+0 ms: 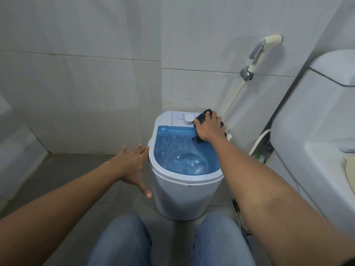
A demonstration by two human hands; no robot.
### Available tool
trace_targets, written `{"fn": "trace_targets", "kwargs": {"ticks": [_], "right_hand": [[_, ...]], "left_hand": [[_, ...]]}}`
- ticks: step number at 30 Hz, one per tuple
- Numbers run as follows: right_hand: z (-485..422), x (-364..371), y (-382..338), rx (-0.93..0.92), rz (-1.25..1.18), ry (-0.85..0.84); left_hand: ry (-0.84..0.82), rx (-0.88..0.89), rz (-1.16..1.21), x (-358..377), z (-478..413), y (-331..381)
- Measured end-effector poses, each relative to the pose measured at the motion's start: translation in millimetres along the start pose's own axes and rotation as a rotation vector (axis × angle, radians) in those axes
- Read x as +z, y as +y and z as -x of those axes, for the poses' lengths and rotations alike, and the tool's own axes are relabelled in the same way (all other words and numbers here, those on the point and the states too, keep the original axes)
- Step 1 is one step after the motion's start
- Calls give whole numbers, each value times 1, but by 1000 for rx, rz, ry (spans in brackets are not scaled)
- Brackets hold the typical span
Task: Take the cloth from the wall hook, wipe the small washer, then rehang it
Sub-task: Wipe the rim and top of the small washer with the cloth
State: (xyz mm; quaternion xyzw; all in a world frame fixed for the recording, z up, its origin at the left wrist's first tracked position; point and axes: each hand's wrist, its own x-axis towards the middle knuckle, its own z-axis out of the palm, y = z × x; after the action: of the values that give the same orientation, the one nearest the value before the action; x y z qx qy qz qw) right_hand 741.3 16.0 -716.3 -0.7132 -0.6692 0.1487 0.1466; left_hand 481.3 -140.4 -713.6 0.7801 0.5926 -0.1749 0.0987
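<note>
A small white washer [178, 194] with a clear blue lid [184, 150] stands on the floor against the tiled wall. My right hand [208, 129] presses a dark cloth [203, 114] onto the washer's top at the far right corner, just right of the silver dial [189, 119]. The cloth is mostly hidden under my palm. My left hand [134, 166] is spread, fingers apart, against the washer's left side near the rim. No wall hook is in view.
A toilet with its white cistern [311, 120] fills the right side. A bidet sprayer [263, 48] hangs on the wall above the washer, its hose running down behind it. My knees in jeans [123, 244] are at the bottom. Grey floor lies to the left.
</note>
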Motion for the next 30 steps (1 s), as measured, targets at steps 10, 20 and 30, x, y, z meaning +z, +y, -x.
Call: {"fn": "trace_targets", "kwargs": {"ticks": [10, 20, 30], "right_hand": [[14, -5, 25, 167, -91, 22], [96, -2, 49, 77, -40, 49], [191, 42, 50, -212, -15, 303]], "left_hand": [[16, -12, 40, 6, -1, 1], [10, 9, 66, 5, -1, -2], [8, 34, 104, 7, -2, -6]]}}
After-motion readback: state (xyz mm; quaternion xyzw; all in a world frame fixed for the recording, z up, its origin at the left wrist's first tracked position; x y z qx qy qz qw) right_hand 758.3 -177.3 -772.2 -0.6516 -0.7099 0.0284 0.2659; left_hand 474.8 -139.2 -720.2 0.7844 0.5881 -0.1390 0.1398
